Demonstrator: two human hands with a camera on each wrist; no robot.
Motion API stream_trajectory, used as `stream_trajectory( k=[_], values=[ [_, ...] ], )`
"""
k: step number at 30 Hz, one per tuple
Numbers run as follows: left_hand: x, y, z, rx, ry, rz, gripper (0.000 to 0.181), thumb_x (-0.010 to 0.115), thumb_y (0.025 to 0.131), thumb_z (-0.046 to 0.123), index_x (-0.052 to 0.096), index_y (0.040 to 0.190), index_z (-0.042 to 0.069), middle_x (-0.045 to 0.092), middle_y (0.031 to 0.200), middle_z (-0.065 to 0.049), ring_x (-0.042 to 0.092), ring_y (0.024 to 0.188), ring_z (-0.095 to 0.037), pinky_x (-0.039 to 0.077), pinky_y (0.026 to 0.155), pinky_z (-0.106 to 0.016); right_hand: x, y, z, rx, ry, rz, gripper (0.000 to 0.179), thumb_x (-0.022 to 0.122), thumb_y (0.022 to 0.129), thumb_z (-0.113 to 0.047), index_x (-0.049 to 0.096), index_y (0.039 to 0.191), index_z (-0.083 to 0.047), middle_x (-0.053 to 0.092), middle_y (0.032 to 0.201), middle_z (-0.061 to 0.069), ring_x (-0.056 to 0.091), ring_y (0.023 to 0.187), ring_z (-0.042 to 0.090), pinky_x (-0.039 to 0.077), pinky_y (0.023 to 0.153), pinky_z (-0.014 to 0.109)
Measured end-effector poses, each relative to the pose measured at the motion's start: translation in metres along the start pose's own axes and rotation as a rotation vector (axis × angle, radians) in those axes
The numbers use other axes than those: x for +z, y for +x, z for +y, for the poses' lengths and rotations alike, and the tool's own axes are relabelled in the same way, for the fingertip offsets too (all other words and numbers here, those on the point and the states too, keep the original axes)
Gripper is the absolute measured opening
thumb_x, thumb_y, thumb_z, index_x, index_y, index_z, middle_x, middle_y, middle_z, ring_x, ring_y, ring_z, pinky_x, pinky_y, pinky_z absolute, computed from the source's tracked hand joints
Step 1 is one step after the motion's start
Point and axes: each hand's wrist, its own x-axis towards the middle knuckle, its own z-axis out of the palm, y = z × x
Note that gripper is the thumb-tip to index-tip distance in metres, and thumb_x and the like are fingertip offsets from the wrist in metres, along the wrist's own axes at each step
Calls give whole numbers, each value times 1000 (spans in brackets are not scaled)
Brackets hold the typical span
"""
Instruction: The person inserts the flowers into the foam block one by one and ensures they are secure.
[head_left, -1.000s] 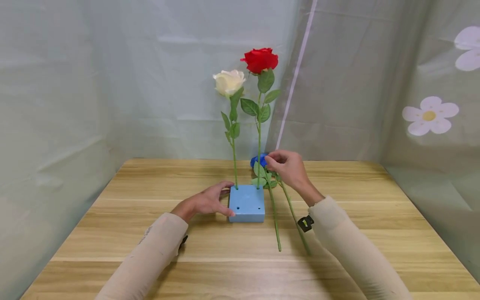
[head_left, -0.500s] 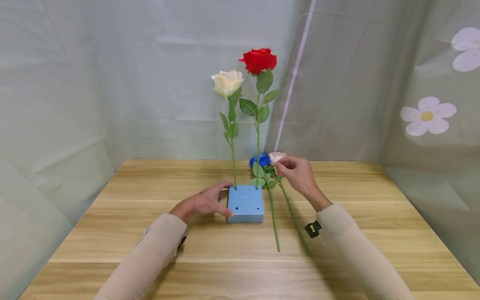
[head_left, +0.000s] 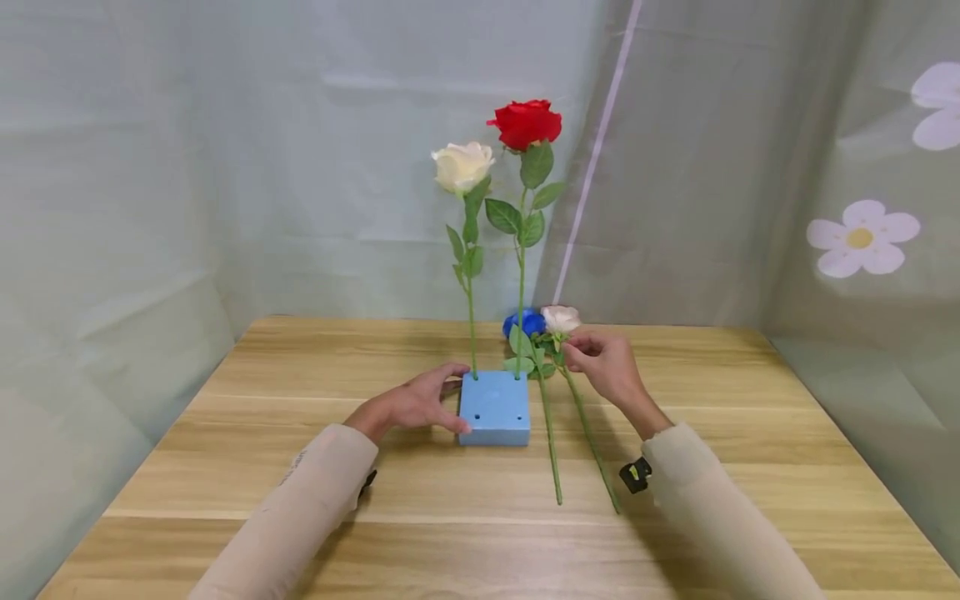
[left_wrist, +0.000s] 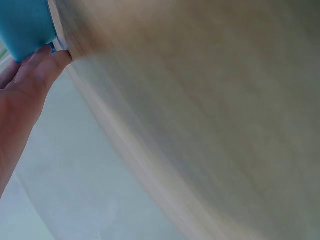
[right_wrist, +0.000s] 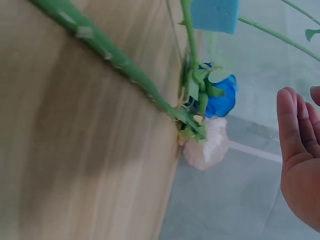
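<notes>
A light blue block (head_left: 493, 400) with small holes in its top stands mid-table. My left hand (head_left: 418, 402) holds its left side, thumb at the front corner and fingers towards the back. A cream rose (head_left: 462, 169) and a red rose (head_left: 528, 125) rise upright from the two rear holes; both front holes hold nothing. Right of the block lie a blue rose (head_left: 525, 323) and a pale pink rose (head_left: 561, 318). My right hand (head_left: 609, 367) hovers beside the pink rose's upper stem. In the right wrist view its fingers (right_wrist: 289, 125) look fairly straight, with nothing between them and the thumb.
The wooden table (head_left: 360, 542) ends at a pale curtain (head_left: 360, 192) behind and at the sides. Both loose stems reach towards the front of the table, the pink rose's under the right forearm's side. A black strap device (head_left: 636, 474) sits at my right wrist.
My right hand has moved right and slightly towards me, from over the rose heads to beside the pink rose's stem, uncovering its bloom. The left hand and block stay put.
</notes>
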Motion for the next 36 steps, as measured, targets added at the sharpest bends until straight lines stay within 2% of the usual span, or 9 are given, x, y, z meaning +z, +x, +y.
stream_trajectory(
  k=[5, 11, 15, 23, 33, 36],
  values=[
    [2, 1, 0, -8, 1, -10, 99, 87, 79, 14, 24, 154, -2, 25, 159, -21, 26, 146, -40, 26, 117, -50, 1, -5, 10, 25, 16, -17, 23, 69, 96, -13, 71, 104, 8, 72, 90, 21, 71, 80, 35, 60, 72, 38],
    [3, 2, 2, -27, -3, 0, 100, 88, 78, 14, 25, 154, 0, 27, 159, -20, 27, 146, -39, 26, 117, -50, 0, -9, 16, 62, 23, -14, 23, 69, 96, -14, 71, 106, 7, 71, 96, 25, 71, 83, 38, 60, 74, 40],
    [2, 3, 1, -20, -19, -1, 99, 88, 78, 13, 25, 154, -1, 27, 158, -20, 27, 146, -38, 27, 117, -49, 1, -10, 18, 72, 25, -9, 22, 68, 96, -12, 71, 105, 7, 71, 95, 25, 72, 82, 36, 60, 71, 32],
    [2, 3, 2, -19, -30, 3, 100, 89, 76, 14, 26, 154, 0, 28, 159, -17, 27, 146, -36, 27, 117, -47, 4, -11, 24, 85, 11, -12, 21, 69, 96, -13, 72, 104, 7, 73, 89, 17, 72, 77, 28, 60, 72, 38],
    [2, 2, 2, -4, -29, 4, 100, 88, 77, 13, 25, 153, -2, 28, 158, -20, 27, 146, -39, 27, 117, -49, 4, -11, 26, 115, 7, -29, 23, 68, 97, -13, 71, 107, 8, 72, 95, 22, 72, 82, 33, 59, 76, 44],
    [1, 2, 1, -4, -35, 3, 99, 87, 78, 12, 24, 153, -3, 27, 158, -21, 27, 146, -40, 26, 117, -50, 2, -10, 29, 143, -28, -29, 23, 68, 96, -13, 71, 107, 7, 72, 95, 21, 72, 79, 29, 60, 75, 41]
  ],
)
